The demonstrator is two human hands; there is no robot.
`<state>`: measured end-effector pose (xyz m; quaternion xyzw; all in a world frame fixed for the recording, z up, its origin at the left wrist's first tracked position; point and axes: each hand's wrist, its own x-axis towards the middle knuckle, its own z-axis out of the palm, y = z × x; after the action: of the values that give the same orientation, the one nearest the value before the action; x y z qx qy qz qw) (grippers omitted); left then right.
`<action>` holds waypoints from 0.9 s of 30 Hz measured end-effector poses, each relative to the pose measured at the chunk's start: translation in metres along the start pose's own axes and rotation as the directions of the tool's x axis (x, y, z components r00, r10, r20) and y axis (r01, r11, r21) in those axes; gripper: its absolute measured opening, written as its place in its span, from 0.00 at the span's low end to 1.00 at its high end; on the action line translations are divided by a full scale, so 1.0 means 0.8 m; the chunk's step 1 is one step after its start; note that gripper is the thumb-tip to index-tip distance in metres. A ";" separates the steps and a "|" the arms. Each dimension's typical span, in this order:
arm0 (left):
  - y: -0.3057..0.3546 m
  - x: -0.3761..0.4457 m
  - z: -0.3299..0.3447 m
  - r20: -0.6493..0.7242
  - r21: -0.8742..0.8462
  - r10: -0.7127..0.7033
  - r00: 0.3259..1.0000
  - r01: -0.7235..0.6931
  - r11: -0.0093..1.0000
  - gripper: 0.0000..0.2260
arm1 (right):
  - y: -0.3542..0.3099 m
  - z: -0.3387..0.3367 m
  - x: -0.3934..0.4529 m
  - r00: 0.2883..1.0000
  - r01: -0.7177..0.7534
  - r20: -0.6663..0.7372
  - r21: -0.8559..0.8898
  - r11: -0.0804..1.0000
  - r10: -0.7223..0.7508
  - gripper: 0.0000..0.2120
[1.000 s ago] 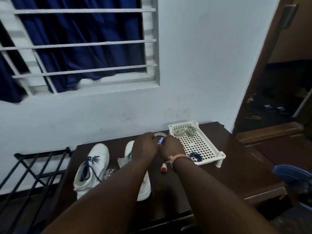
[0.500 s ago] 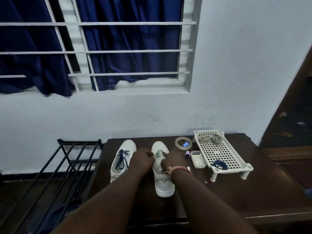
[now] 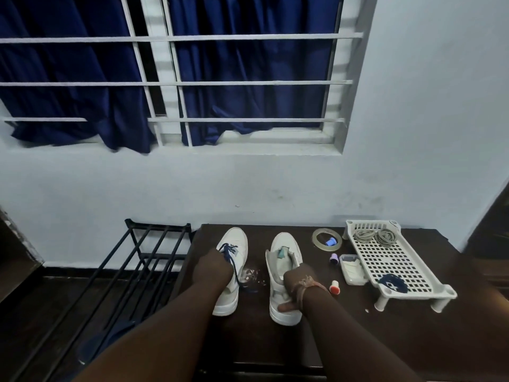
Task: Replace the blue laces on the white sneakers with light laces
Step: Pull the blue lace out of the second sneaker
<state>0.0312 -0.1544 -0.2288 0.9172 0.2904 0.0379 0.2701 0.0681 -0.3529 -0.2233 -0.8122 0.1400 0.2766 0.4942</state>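
Observation:
Two white sneakers stand side by side on a dark wooden table (image 3: 358,340). The left sneaker (image 3: 234,244) carries a blue lace (image 3: 230,253); my left hand (image 3: 212,270) grips its side, fingers hidden. The right sneaker (image 3: 283,244) has bare eyelets and an open tongue. My right hand (image 3: 296,282) holds it near the heel, thumb against its side. Coiled light laces (image 3: 376,237) lie at the far end of a white perforated tray (image 3: 396,260). A bundled blue lace (image 3: 392,282) lies at the tray's near end.
Between the right sneaker and the tray lie a tape roll (image 3: 326,238), a small purple piece (image 3: 334,259), a white box (image 3: 352,268) and a red-capped item (image 3: 334,287). A clear plastic object (image 3: 252,277) sits between the sneakers. A black metal rack (image 3: 154,252) adjoins the table's left edge.
Both hands were together on the right sneaker's tongue. My left hand has moved over to the left sneaker, and my right hand has slid back toward the right sneaker's heel. The view shifted.

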 end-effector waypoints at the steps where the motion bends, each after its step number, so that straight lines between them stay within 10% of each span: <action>1: -0.002 0.003 0.000 0.027 0.014 0.006 1.000 -0.006 1.000 0.20 | 0.002 0.004 0.005 1.000 0.011 -0.009 0.037 0.999 -0.011 0.21; 24: 0.080 0.024 -0.165 -0.377 -0.115 -0.016 0.926 -0.029 0.993 0.12 | -0.040 0.148 -0.028 0.987 0.159 -0.024 0.271 0.949 -0.158 0.19; 27: 0.092 0.014 -0.155 -0.351 -0.147 0.038 0.936 -0.095 0.985 0.10 | -0.036 0.123 -0.014 0.968 0.186 -0.189 0.099 0.977 -0.165 0.36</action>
<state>0.0501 -0.1401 -0.0858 0.8805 0.2981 0.2316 0.2867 0.0427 -0.2531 -0.2308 -0.8130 0.1273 0.1484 0.5485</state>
